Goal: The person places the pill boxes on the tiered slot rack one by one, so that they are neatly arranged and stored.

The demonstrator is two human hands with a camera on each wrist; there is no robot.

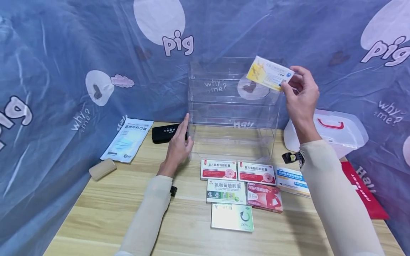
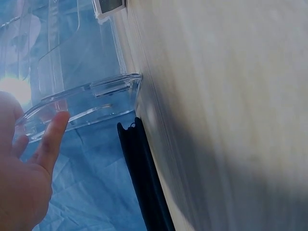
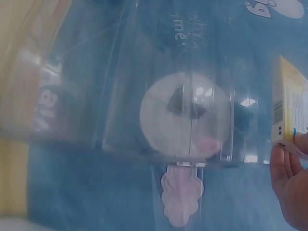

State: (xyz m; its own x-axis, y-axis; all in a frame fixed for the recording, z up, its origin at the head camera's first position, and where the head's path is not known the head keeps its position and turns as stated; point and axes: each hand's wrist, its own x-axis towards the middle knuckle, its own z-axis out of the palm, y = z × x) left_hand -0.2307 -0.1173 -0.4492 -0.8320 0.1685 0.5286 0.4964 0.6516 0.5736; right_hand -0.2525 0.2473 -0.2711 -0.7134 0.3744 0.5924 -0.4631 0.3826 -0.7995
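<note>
A yellow and white medicine box (image 1: 269, 74) is pinched at its right end by my right hand (image 1: 302, 92), raised in front of the upper tiers of a clear plastic tiered rack (image 1: 232, 113). The right wrist view shows the same box (image 3: 291, 103) tilted, with thumb and fingers at its lower end. My left hand (image 1: 180, 144) rests with fingers fairly straight at the rack's left side; in the left wrist view its fingertips are right at the clear side panel (image 2: 91, 96). Through the rack's transparent shelves the printed backdrop shows.
Several medicine boxes (image 1: 227, 192) lie in rows before the rack. Left are a black case (image 1: 164, 133), a mask packet (image 1: 128, 140) and a beige roll (image 1: 102, 169). A white lidded box (image 1: 342, 131) and a red first aid pouch (image 1: 365, 192) stand right. A blue cloth (image 1: 64, 46) hangs behind.
</note>
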